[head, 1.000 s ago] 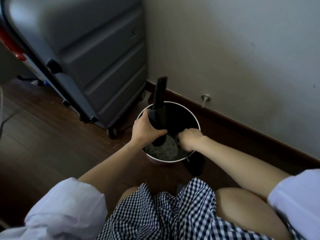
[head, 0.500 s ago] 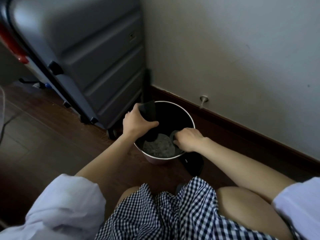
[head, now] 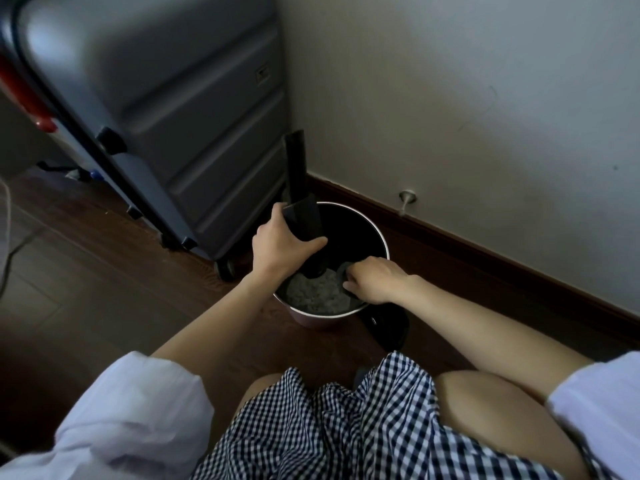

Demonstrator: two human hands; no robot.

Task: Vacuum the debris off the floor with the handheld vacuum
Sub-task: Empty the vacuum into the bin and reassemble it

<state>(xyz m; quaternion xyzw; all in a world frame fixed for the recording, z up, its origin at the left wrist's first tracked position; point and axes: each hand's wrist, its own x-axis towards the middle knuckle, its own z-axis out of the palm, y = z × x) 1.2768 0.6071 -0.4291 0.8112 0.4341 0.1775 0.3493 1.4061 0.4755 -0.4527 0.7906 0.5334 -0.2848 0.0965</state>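
Checked skirt [head: 346, 427] nearest. Right hand [head: 372, 280] is curled on a dark piece at the bin [head: 379, 233] rim; vacuum [head: 301, 206] is gripped by the left hand [head: 277, 245] — nozzle up, base over grey debris [head: 317, 296] inside. Suitcase [head: 180, 109] behind.

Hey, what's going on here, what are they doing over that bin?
A person is crouched over a small round bin on the wooden floor, in the corner beside a grey suitcase. The left hand grips the black handheld vacuum, held upright with its lower end down inside the bin. The right hand pinches a dark round part at the bin's rim. Grey dust lies heaped in the bin, so they look to be emptying the vacuum rather than vacuuming.
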